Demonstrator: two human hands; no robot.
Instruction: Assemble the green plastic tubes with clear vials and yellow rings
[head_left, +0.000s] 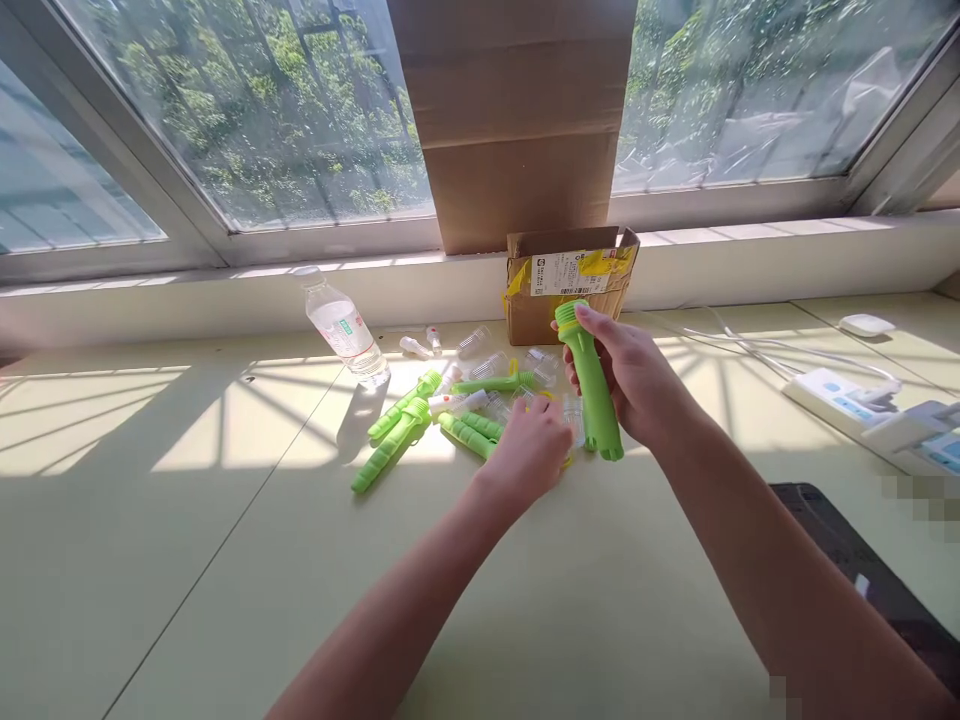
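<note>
My right hand [636, 378] is closed around a green plastic handle [598, 405], a hollow tube with a screw thread at its top, held tilted above the table. To its left, my left hand [531, 445] reaches down into a pile of parts with its fingers curled; whatever they pinch is hidden. Clear plastic cups [474, 342] lie around that hand, and a bit of yellow ring [567, 461] shows beside it. More green handles [391, 445] rest at the pile's left side. Among them is a white tube [459, 402] with a red mark.
A water bottle [346, 330] stands behind the pile at left. An opened cardboard box [532, 318] is against the sill. At right are a power strip [840, 395] with plugs, white cables [739, 340] and a dark flat object [840, 545].
</note>
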